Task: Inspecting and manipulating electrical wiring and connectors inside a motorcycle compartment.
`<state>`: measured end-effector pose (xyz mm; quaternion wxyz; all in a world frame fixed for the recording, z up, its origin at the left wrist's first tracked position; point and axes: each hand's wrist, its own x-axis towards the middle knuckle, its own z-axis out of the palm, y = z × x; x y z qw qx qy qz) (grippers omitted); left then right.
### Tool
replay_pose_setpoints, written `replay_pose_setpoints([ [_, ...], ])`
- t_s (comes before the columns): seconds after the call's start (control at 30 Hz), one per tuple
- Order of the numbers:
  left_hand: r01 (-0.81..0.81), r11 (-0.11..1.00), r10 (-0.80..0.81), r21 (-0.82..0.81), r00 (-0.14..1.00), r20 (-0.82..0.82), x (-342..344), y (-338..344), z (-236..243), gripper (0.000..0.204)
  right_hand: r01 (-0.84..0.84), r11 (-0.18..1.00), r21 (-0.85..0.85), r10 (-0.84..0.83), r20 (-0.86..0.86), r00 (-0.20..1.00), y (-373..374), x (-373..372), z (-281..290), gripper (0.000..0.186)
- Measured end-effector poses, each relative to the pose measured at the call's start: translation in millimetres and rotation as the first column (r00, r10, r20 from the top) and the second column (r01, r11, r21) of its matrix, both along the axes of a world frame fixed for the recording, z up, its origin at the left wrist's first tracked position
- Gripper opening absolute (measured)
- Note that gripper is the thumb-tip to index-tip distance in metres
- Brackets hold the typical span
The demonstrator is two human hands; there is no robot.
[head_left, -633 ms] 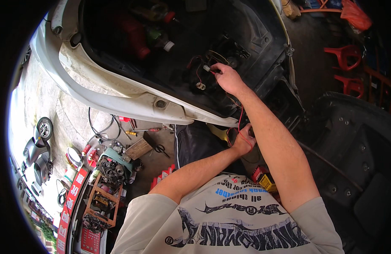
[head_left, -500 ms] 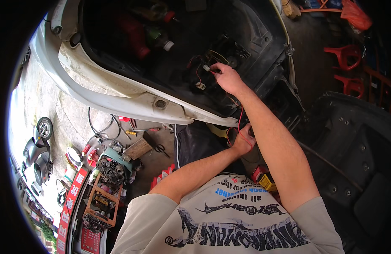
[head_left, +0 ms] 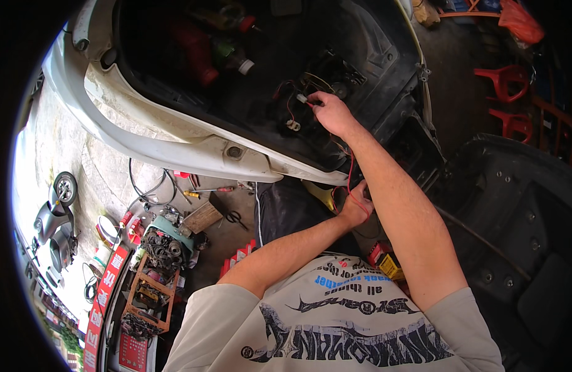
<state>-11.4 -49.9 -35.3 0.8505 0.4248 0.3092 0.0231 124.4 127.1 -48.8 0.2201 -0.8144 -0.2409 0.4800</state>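
My right hand [head_left: 331,113] is closed in a pinch on a thin red test probe [head_left: 310,105] at a white wire connector [head_left: 302,98], inside the scooter's dark underseat bay. Another pale connector [head_left: 293,125] hangs on wires just left of it. From beneath my right forearm a red lead [head_left: 350,177] loops down over my left hand [head_left: 356,205]. That hand is curled around something dark, mostly hidden by its fingers, beside a yellow-edged shape [head_left: 323,194]. I cannot make out what it holds.
White scooter bodywork [head_left: 174,144] rims the bay, where bottles [head_left: 239,60] lie. On the floor at left are a screwdriver [head_left: 218,190], scissors [head_left: 236,218], a wood block [head_left: 202,217] and a greasy engine part [head_left: 165,243]. A black seat-like panel [head_left: 515,211] stands at right.
Both hands keep almost the same place and grip. The yellow-edged shape by my left hand shows slightly differently.
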Motion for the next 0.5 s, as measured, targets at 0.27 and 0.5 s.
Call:
replay_pose_setpoints([
  [0.27, -0.034, 0.999, 0.036, -0.032, 0.998, 0.047, -0.1, 4.4, 5.4, 0.055, -0.008, 1.0, 0.0, 0.008, -0.018, 1.0, 3.9, 0.0, 0.1, 0.035],
  [0.5, -0.057, 0.997, 0.061, -0.046, 0.994, 0.09, -0.9, 4.2, 5.8, 0.056, -0.007, 1.0, 0.007, 0.007, -0.019, 1.0, 4.0, -1.2, -1.3, 0.034],
])
